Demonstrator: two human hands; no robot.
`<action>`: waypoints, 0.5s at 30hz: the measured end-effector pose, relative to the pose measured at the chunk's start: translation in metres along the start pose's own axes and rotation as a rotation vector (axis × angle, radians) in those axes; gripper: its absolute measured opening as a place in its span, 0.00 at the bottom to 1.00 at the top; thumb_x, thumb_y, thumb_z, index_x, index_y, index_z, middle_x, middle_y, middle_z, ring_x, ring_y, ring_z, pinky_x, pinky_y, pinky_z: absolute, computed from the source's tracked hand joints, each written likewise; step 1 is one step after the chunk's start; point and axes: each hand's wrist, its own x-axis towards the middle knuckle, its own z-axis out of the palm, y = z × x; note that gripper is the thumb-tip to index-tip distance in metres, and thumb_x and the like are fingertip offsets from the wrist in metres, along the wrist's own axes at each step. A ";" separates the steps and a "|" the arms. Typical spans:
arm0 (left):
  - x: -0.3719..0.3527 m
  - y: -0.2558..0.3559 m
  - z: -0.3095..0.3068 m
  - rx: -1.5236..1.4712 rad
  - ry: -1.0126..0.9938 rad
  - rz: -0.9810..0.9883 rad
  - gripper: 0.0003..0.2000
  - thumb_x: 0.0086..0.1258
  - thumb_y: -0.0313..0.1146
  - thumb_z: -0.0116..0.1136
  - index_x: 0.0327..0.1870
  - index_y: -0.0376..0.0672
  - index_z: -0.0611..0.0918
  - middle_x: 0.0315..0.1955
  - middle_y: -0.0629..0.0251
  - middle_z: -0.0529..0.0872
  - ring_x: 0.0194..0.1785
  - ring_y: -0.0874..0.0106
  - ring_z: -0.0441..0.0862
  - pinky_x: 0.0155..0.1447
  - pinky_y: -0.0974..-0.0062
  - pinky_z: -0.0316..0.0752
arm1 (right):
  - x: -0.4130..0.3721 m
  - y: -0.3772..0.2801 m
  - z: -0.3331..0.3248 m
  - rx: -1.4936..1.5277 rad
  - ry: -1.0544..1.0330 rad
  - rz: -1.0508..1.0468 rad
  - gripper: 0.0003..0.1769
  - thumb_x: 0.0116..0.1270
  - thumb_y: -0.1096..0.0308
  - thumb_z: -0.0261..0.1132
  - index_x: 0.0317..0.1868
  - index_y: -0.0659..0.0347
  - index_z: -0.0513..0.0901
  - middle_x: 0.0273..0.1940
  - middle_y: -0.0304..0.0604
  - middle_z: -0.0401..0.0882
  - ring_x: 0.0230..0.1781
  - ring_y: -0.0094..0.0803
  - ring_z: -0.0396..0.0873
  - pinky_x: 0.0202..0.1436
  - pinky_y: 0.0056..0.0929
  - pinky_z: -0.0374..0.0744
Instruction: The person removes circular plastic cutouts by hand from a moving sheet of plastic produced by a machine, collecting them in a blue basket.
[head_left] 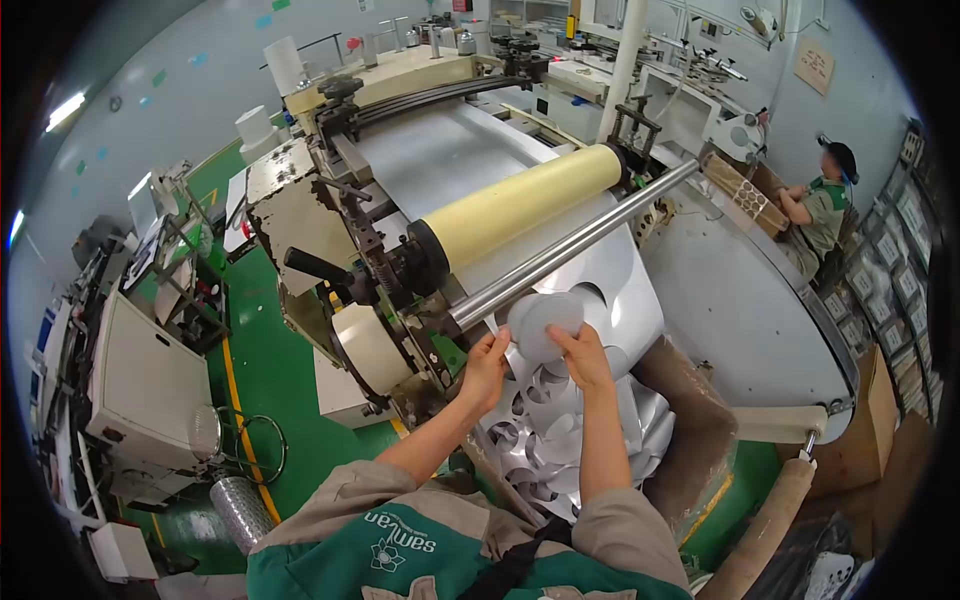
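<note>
A round, pale silver disc (543,322) is held up in front of me, just below a shiny metal bar (575,245). My right hand (585,362) pinches its right side, thumb lying on the face. At the disc's left edge, my left hand (484,374) is closed with thumb and fingers together on the rim. Behind the disc, a silver sheet (630,300) with round cut-outs hangs from the machine. It runs down into a large cardboard box (690,430), where crumpled punched sheet (560,440) is piled below my hands.
A yellow roller (525,210) spans the machine ahead, with a black handle (318,265) sticking out left. A grey sloped panel (755,320) stands at right. A seated co-worker (825,215) is beside a carton (745,195). A white cabinet (150,370) stands left on the green floor (262,370).
</note>
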 end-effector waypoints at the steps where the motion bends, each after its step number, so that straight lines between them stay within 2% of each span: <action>1: -0.001 0.000 0.002 -0.001 0.000 0.005 0.13 0.70 0.39 0.47 0.46 0.40 0.76 0.38 0.69 0.81 0.41 0.79 0.78 0.47 0.80 0.72 | -0.006 0.008 -0.006 0.187 0.056 -0.023 0.23 0.60 0.68 0.63 0.52 0.70 0.70 0.48 0.46 0.75 0.47 0.33 0.75 0.52 0.30 0.73; 3: -0.003 -0.001 0.004 0.021 -0.010 0.021 0.14 0.71 0.39 0.47 0.48 0.40 0.76 0.41 0.67 0.81 0.44 0.77 0.78 0.49 0.79 0.71 | -0.011 0.023 -0.023 0.560 0.171 -0.070 0.21 0.62 0.65 0.62 0.54 0.64 0.71 0.48 0.43 0.76 0.48 0.34 0.76 0.54 0.33 0.73; 6: -0.003 -0.008 0.000 0.064 0.004 0.041 0.14 0.71 0.39 0.46 0.49 0.39 0.75 0.44 0.64 0.81 0.48 0.75 0.77 0.51 0.77 0.71 | -0.021 0.006 -0.053 0.840 0.363 -0.025 0.19 0.63 0.64 0.61 0.52 0.62 0.71 0.49 0.41 0.76 0.48 0.34 0.76 0.53 0.35 0.75; 9: -0.005 -0.024 -0.005 0.080 -0.035 0.012 0.14 0.71 0.38 0.46 0.49 0.40 0.76 0.44 0.64 0.81 0.48 0.76 0.77 0.50 0.81 0.70 | -0.026 -0.006 -0.070 0.717 0.405 -0.150 0.17 0.65 0.66 0.59 0.52 0.61 0.71 0.50 0.41 0.76 0.49 0.32 0.76 0.52 0.34 0.76; 11: -0.016 -0.040 -0.011 0.219 -0.019 -0.106 0.13 0.70 0.37 0.48 0.48 0.40 0.77 0.44 0.66 0.81 0.47 0.78 0.76 0.48 0.84 0.68 | -0.031 -0.021 -0.054 0.553 0.408 -0.224 0.18 0.64 0.70 0.60 0.53 0.64 0.70 0.50 0.41 0.75 0.49 0.31 0.75 0.53 0.33 0.76; 12: -0.018 -0.053 -0.020 0.199 -0.120 -0.145 0.17 0.67 0.39 0.51 0.53 0.42 0.72 0.44 0.68 0.81 0.47 0.79 0.76 0.48 0.84 0.68 | -0.031 -0.027 -0.046 0.437 0.380 -0.254 0.19 0.63 0.71 0.60 0.54 0.65 0.69 0.49 0.42 0.75 0.49 0.31 0.75 0.55 0.33 0.74; 15: -0.027 -0.041 -0.012 0.199 -0.115 -0.376 0.24 0.65 0.42 0.54 0.59 0.44 0.64 0.46 0.67 0.79 0.49 0.78 0.75 0.48 0.78 0.70 | -0.028 -0.036 -0.023 0.130 0.271 -0.255 0.22 0.62 0.71 0.60 0.56 0.68 0.68 0.50 0.44 0.74 0.50 0.31 0.73 0.55 0.30 0.70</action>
